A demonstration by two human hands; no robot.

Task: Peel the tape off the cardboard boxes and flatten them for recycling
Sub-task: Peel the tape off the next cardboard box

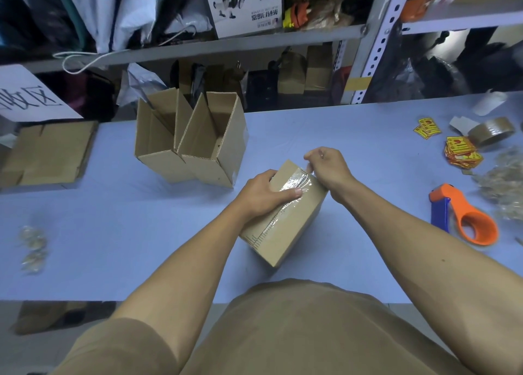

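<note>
Your left hand point(267, 193) grips the sealed box point(285, 219), fingers wrapped over its far-left edge and thumb pressed on the taped seam. Your right hand point(325, 166) has its fingers closed in a pinch on the lifted end of the clear tape point(294, 180) at the box's far end. The box sits at the middle of the desk point(113, 233), toward the near edge.

Risks noted: the tape is thin and may tear across if you pull at a steep angle or jerk it, leaving a strip along the seam. It may also lift the cardboard's paper face. Your thumb lies on the tape's path; if it is not moved, the peel will likely stall there. A light hold may let the box slide toward the two opened boxes point(192, 136) near the far edge.
</note>
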